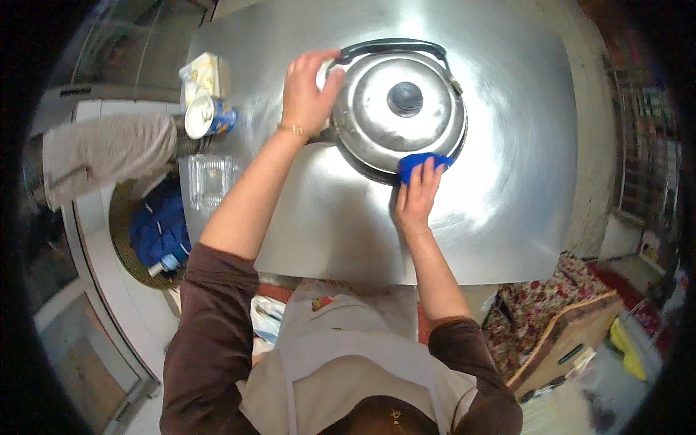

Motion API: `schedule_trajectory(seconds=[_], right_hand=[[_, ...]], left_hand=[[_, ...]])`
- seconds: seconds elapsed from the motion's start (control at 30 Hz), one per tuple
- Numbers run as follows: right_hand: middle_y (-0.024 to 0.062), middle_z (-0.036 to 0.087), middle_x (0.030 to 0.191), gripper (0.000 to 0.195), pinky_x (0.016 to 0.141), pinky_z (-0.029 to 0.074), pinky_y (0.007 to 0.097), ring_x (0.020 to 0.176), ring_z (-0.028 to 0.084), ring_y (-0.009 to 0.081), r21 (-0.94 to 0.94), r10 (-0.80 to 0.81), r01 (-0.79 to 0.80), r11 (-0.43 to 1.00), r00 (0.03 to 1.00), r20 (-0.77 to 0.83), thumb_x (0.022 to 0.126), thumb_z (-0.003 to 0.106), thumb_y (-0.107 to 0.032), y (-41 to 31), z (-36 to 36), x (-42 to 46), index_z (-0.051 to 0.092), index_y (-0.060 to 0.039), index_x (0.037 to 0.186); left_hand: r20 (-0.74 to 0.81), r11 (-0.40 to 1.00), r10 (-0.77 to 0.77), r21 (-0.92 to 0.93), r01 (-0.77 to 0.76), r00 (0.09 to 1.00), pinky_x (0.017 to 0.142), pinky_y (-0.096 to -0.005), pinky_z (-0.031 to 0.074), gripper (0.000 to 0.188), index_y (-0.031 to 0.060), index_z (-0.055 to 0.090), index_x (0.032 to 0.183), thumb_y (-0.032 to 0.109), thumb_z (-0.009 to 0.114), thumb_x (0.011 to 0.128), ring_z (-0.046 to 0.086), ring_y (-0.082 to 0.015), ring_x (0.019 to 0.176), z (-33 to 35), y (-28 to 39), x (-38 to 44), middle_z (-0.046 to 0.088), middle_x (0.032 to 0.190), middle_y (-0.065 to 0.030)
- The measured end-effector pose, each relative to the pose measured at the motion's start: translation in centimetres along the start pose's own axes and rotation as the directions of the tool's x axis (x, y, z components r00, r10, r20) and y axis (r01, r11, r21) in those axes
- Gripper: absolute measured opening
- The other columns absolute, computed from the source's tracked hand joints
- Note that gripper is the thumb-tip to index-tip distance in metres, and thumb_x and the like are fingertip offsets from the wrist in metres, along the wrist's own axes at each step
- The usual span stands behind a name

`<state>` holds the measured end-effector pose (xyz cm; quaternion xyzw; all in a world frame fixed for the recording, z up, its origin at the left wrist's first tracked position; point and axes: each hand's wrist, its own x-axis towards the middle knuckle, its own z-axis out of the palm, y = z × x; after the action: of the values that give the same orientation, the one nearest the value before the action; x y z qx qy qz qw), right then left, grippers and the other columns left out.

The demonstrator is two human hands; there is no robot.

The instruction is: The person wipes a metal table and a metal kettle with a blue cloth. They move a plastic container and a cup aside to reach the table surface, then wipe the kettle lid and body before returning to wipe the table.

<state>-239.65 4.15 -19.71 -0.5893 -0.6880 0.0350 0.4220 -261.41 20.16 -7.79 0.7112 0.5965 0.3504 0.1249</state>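
A stainless-steel kettle [375,125] with a round lid and black lid knob [405,99] stands on a shiny metal tabletop [505,217]. Its black carrying handle [397,46] lies over towards the far side. My left hand [311,89] grips the left end of that handle, with the thumb towards the kettle body. Under the fingers of my right hand [420,196] a blue cloth [424,163] is pressed against the near side of the kettle. The kettle's spout is not plainly visible.
At the table's left edge are a tissue pack [201,76], a blue-and-white paper cup [209,117] lying tilted, and a clear plastic tray [212,181]. A basket [122,239] with dark blue fabric sits left of the table. A board [565,342] leans near floral fabric [538,304] at lower right.
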Motion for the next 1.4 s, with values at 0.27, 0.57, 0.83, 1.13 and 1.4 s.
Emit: schedule_trajectory(seconds=[0.27, 0.57, 0.83, 1.13, 1.4], right_hand=[[0.008, 0.05, 0.142, 0.046, 0.118, 0.02, 0.039, 0.138, 0.038, 0.0234, -0.062, -0.613, 0.904, 0.423, 0.336, 0.715, 0.087, 0.049, -0.017, -6.4, -0.1, 9.5, 0.057, -0.0023, 0.13], [0.0106, 0.042, 0.147, 0.05, 0.117, 0.017, 0.0416, 0.139, 0.037, 0.0284, -0.059, -0.544, 0.897, 0.438, 0.317, 0.777, 0.09, 0.047, -0.022, -6.6, -2.8, 11.3, 0.049, -0.0059, 0.137], [0.0145, 0.045, 0.142, 0.048, 0.117, 0.02, 0.0431, 0.135, 0.04, 0.033, 0.072, -0.542, 0.916, 0.395, 0.169, 0.823, 0.088, 0.05, -0.02, -6.9, -3.7, 11.8, 0.05, -0.0054, 0.135], [0.0142, 0.046, 0.142, 0.044, 0.114, 0.029, 0.0433, 0.132, 0.044, 0.0333, 0.063, -0.532, 0.824, 0.564, 0.304, 0.791, 0.086, 0.053, -0.013, -7.2, -3.2, 10.9, 0.055, -0.0035, 0.129], [0.0188, 0.056, 0.113, 0.035, 0.092, 0.044, 0.0433, 0.107, 0.055, 0.0385, 0.176, -0.015, -0.122, 0.977, 0.782, 0.623, 0.082, 0.061, 0.0, -11.3, -4.9, 9.9, 0.053, 0.0015, 0.116]], left_hand=[[0.127, 0.947, -0.279, -0.131, 0.295, 0.952, 0.099, -0.0392, 0.041, 0.028, 0.0043, 0.062, 0.112, 0.014, 0.064, 0.086, 0.055, -0.0309, 0.11, -4.6, 2.4, -15.5, 0.061, 0.113, -0.0138], [0.227, 0.885, -0.225, -0.358, 0.296, 0.948, 0.089, -0.0428, 0.044, 0.025, 0.0063, 0.063, 0.108, 0.009, 0.065, 0.083, 0.057, -0.0316, 0.1, -6.8, 6.5, -23.2, 0.062, 0.106, -0.0115], [0.244, 0.859, -0.235, -0.401, 0.319, 0.941, 0.086, -0.0399, 0.046, 0.02, 0.0076, 0.064, 0.106, 0.011, 0.063, 0.086, 0.058, -0.0311, 0.099, -6.1, 6.9, -22.2, 0.062, 0.106, -0.0105], [0.294, 0.662, -0.435, -0.536, 0.524, 0.851, 0.08, -0.0327, 0.049, 0.014, 0.0014, 0.065, 0.101, 0.008, 0.062, 0.088, 0.062, -0.0235, 0.091, -2.6, 6.0, -20.9, 0.065, 0.099, -0.0103], [0.133, 0.469, -0.535, -0.774, 0.425, 0.834, 0.087, -0.0328, 0.048, 0.024, 0.0032, 0.061, 0.117, 0.012, 0.055, 0.095, 0.06, -0.0245, 0.101, -1.9, 9.0, -20.7, 0.062, 0.111, -0.0127]])
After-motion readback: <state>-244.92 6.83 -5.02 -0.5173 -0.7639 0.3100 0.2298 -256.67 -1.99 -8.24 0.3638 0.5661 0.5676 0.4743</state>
